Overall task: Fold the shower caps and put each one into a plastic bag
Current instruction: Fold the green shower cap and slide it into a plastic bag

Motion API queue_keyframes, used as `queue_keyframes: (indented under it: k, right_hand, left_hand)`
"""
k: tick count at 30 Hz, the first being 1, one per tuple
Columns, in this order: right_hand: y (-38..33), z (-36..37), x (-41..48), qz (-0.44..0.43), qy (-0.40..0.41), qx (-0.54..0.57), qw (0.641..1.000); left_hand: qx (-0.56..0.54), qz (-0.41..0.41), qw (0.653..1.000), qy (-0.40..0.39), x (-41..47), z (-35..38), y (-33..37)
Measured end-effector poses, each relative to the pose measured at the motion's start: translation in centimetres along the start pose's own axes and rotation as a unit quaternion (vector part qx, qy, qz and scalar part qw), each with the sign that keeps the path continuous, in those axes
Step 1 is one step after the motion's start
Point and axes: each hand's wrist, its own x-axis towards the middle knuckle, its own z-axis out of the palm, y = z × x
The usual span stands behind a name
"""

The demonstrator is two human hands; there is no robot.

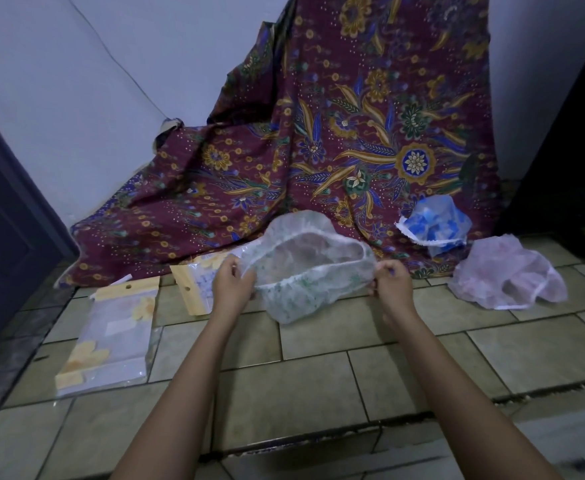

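— While it hangs stretched before the batik cloth (319, 150), where is the green-speckled shower cap (293, 304) gripped?
— Elastic rim: left hand (230, 284), right hand (392, 285) pinch opposite ends, fingers clamped. Light, limp, slippery, I'd judge; hem holds best.

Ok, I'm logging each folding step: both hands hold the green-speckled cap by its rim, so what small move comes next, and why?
Probably bring the left hand across to the right hand, folding the green-speckled cap in half: it hangs open, unfolded, pinched at opposite sides of its rim; the plastic bag lies flat.
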Motion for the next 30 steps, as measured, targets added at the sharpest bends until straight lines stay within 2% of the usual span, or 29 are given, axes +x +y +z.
queue_keyframes:
  k: [3,4,6,9,11,14,20,24,30]
  right_hand:
    - [0.2,-0.3,0.6,-0.017,0.016,0.005,1.000]
    - [0.4,-0.2,0.7,-0.023,0.006,0.001,1.000]
    - [0.7,0.0,0.7,-0.038,-0.017,-0.009,0.999]
    - [0.8,0.3,0.6,-0.073,-0.053,-0.022,0.996]
    - [0.8,0.5,0.5,-0.089,-0.070,-0.026,0.993]
    - [0.7,0.9,0.3,-0.101,-0.093,-0.027,0.990]
    - [0.3,1.7,0.7,-0.128,-0.122,-0.074,0.981]
    - [-0.4,2.0,1.5,-0.133,-0.124,-0.078,0.980]
    - [-1.3,2.6,2.6,-0.131,-0.116,-0.078,0.981]
  left_hand:
    - [0.064,0.016,0.997,0.044,0.7,-1.1,-0.7]
    - [0.087,0.000,0.996,0.030,0.8,-1.3,-0.7]
    - [0.118,-0.036,0.991,-0.050,1.3,-1.6,-0.7]
    - [0.005,-0.097,0.979,-0.178,1.5,-1.6,0.1]
    - [-0.054,-0.110,0.977,-0.177,1.6,-1.6,0.7]
    - [-0.054,-0.095,0.981,-0.159,2.8,-1.6,0.9]
    - [-0.013,-0.055,0.968,-0.246,4.7,-0.8,2.8]
    - [-0.005,-0.046,0.965,-0.258,5.9,-0.1,3.9]
    - [0.094,0.012,0.947,-0.306,7.1,0.5,4.1]
